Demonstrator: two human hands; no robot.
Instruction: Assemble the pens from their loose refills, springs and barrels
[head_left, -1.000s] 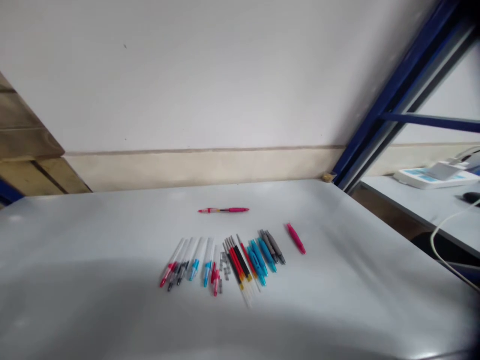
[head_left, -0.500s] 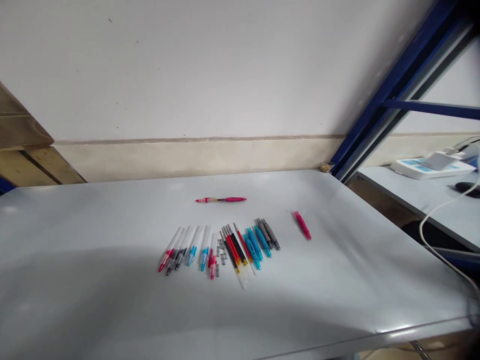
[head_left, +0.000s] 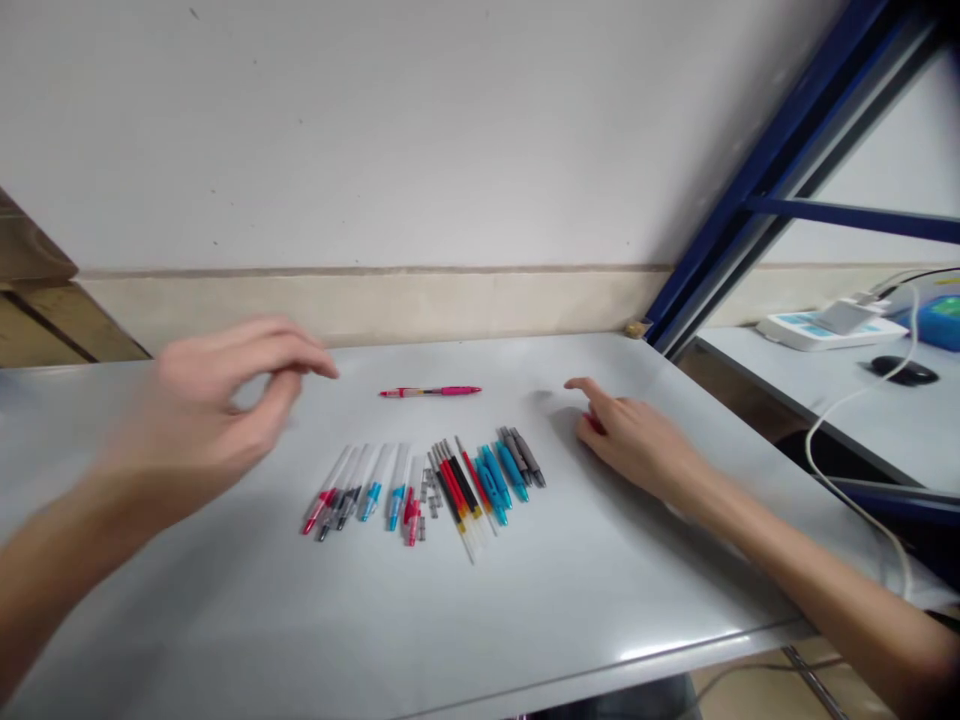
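My left hand (head_left: pixel 232 400) is raised over the left part of the table, somewhat blurred. Its fingers curve forward above the thumb with a gap between, and I see nothing held. My right hand (head_left: pixel 626 435) is low over the right part of the table, index finger stretched out and thumb below it. A bit of a pink pen barrel (head_left: pixel 592 423) shows between them; the hand hides the rest. Between the hands lie clear pen barrels with coloured tips (head_left: pixel 365 485), ink refills (head_left: pixel 459 480), blue grip barrels (head_left: pixel 493 478) and grey ones (head_left: pixel 523 455).
One whole pink pen (head_left: pixel 431 391) lies farther back on the grey table (head_left: pixel 360 620). Small grey pieces (head_left: pixel 430 490) and short pink parts (head_left: pixel 412 515) sit among the row. A blue frame (head_left: pixel 720 200), a white cable (head_left: pixel 814 425) and a black mouse (head_left: pixel 904 370) are at right.
Both my hands have come into view, the left from the left and the right over the pink barrel. The view has shifted slightly; the other pen parts lie as before.
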